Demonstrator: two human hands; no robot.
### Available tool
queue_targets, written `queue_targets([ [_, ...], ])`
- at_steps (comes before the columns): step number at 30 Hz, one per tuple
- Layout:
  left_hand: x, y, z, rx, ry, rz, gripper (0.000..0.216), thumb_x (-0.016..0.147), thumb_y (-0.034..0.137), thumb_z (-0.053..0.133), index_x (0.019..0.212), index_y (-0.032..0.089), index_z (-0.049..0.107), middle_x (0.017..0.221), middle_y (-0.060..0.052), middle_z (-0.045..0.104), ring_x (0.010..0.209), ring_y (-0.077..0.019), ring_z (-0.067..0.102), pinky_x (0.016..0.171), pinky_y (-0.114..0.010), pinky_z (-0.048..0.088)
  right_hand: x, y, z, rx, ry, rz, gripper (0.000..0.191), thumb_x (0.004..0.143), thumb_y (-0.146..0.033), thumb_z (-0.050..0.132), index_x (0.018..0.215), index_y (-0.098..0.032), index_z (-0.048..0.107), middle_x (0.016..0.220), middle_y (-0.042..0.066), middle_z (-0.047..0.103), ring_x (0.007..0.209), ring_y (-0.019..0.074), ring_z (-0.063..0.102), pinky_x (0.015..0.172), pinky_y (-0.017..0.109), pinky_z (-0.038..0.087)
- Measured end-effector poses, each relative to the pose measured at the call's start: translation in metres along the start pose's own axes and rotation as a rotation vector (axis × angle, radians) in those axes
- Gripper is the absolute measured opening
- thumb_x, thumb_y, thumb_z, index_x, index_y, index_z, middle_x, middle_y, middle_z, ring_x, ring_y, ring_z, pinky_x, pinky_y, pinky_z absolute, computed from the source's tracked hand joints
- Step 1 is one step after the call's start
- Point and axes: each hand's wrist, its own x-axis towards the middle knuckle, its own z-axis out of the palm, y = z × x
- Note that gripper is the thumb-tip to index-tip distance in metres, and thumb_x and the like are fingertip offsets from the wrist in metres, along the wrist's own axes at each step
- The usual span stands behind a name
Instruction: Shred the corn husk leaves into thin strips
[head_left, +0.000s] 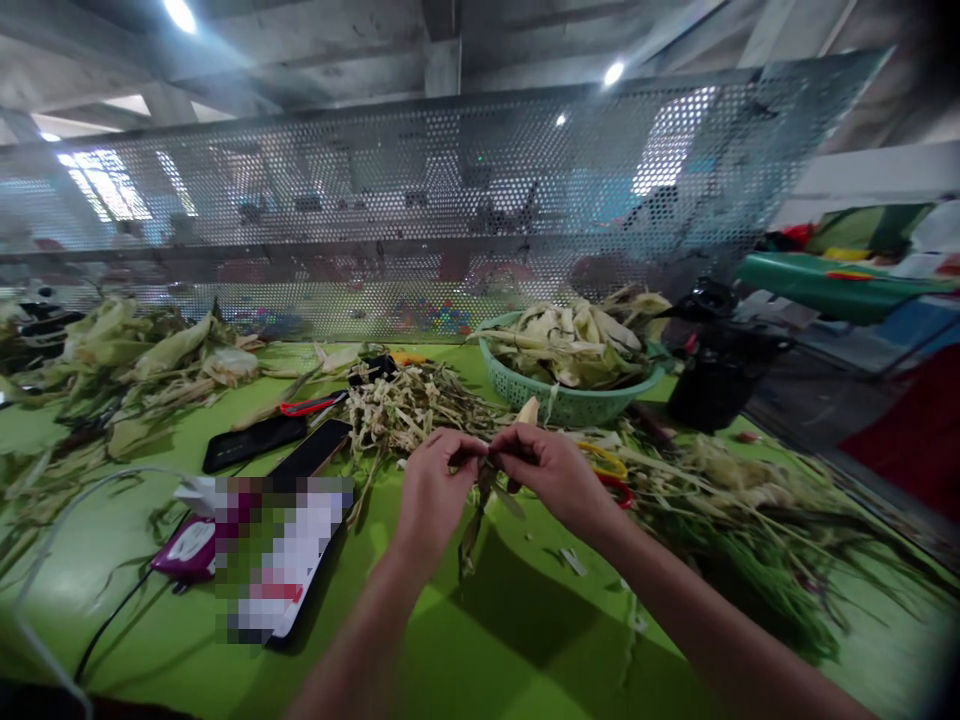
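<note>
Both of my hands meet at the middle of the green table (525, 640), fingertips pinched close together. Between them hangs a dried corn husk strip (472, 535), dull green-brown, its lower end loose above the table. My left hand (439, 490) is closed on it from the left, and my right hand (555, 475) from the right; the exact spot they pinch is small and partly hidden by fingers. A pale pointed husk piece (529, 411) shows just behind my right hand. Just beyond my left hand lies a heap of small dried husk pieces with stems (405, 405).
A green basket (577, 408) of husks stands behind. Scissors with red and yellow handles (615, 488) lie by my right wrist. Green fibres (757, 570) spread right. Left are phones (255, 440), a purple box (187, 550) with cables and more husks (142, 350). A perforated metal screen (360, 200) closes the back.
</note>
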Motion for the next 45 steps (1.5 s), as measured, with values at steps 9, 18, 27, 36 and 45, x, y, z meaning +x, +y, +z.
queue_targets([
  [9, 0.006, -0.015, 0.001, -0.324, 0.013, -0.283, 0.008, 0.073, 0.019, 0.062, 0.08, 0.015, 0.061, 0.074, -0.001, 0.062, 0.07, -0.0124, 0.054, 0.066, -0.024, 0.042, 0.001, -0.006, -0.005, 0.009, 0.003, 0.025, 0.003, 0.071, -0.022, 0.055, 0.073, -0.019, 0.056, 0.066, -0.001, 0.059, 0.06, 0.0147, 0.059, 0.062, 0.029, 0.047],
  [18, 0.004, -0.014, 0.002, -0.31, 0.01, -0.268, 0.007, 0.074, 0.017, 0.061, 0.081, 0.016, 0.061, 0.075, -0.001, 0.062, 0.07, -0.0122, 0.055, 0.066, -0.024, 0.042, 0.002, -0.003, -0.002, 0.147, -0.053, 0.082, 0.021, 0.076, -0.037, 0.063, 0.083, -0.018, 0.059, 0.074, 0.0, 0.059, 0.063, 0.0135, 0.056, 0.058, 0.027, 0.048],
  [27, 0.004, -0.009, 0.001, -0.511, -0.055, -0.271, 0.008, 0.076, 0.018, 0.062, 0.083, 0.016, 0.06, 0.09, -0.005, 0.067, 0.083, -0.0142, 0.058, 0.078, -0.027, 0.044, 0.006, 0.006, -0.002, 0.053, -0.035, 0.008, 0.019, 0.077, -0.037, 0.062, 0.078, -0.017, 0.06, 0.069, 0.0, 0.058, 0.062, 0.0139, 0.052, 0.058, 0.027, 0.043],
  [36, 0.005, -0.012, 0.001, -0.344, -0.022, -0.204, 0.005, 0.077, 0.017, 0.061, 0.081, 0.016, 0.059, 0.077, 0.0, 0.059, 0.074, -0.0121, 0.052, 0.07, -0.024, 0.041, 0.0, 0.004, 0.001, -0.308, 0.024, -0.138, 0.011, 0.086, -0.026, 0.051, 0.077, -0.02, 0.053, 0.067, -0.001, 0.056, 0.063, 0.0143, 0.051, 0.059, 0.026, 0.037],
  [45, 0.008, -0.016, -0.003, -0.441, -0.007, -0.268, 0.007, 0.077, 0.02, 0.061, 0.082, 0.016, 0.057, 0.077, 0.0, 0.059, 0.074, -0.0121, 0.053, 0.07, -0.024, 0.042, 0.001, 0.01, 0.01, 0.06, -0.054, -0.02, 0.016, 0.087, -0.037, 0.051, 0.083, -0.021, 0.049, 0.075, -0.002, 0.056, 0.048, 0.0095, 0.048, 0.048, 0.024, 0.041],
])
